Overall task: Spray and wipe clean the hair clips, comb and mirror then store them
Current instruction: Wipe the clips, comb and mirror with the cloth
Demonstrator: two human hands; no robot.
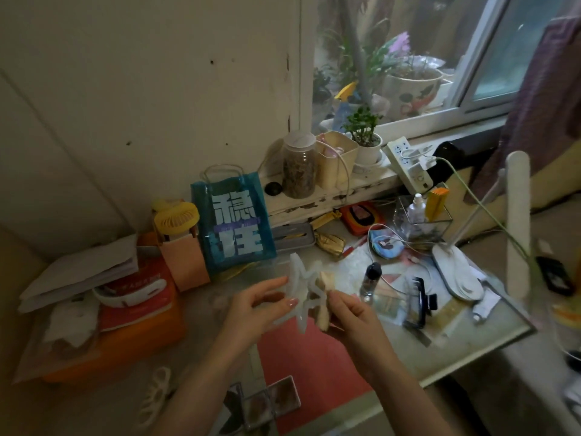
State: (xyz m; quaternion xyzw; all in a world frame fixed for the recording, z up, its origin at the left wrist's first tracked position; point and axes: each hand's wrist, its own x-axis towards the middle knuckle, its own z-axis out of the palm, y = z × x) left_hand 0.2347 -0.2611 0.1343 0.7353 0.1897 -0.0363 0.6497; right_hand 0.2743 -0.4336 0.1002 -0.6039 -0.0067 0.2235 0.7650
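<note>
My left hand (261,305) holds a white star-shaped hair clip (303,289) above the desk. My right hand (352,313) presses a yellowish cloth (325,302) against the clip's right side. A small clear spray bottle (371,281) with a black cap stands just right of my hands. A black claw clip (419,302) lies further right. A white chain-like clip (157,393) rests at the lower left. A folding mirror (270,401) sits at the bottom near my forearms. I cannot make out a comb.
A blue transparent bag (232,228) stands behind my hands, with a yellow fan (176,220) and an orange box (138,309) to the left. A white desk lamp (456,272), cables and a glass organiser (421,221) crowd the right. The windowsill (330,190) carries a jar and plant pots.
</note>
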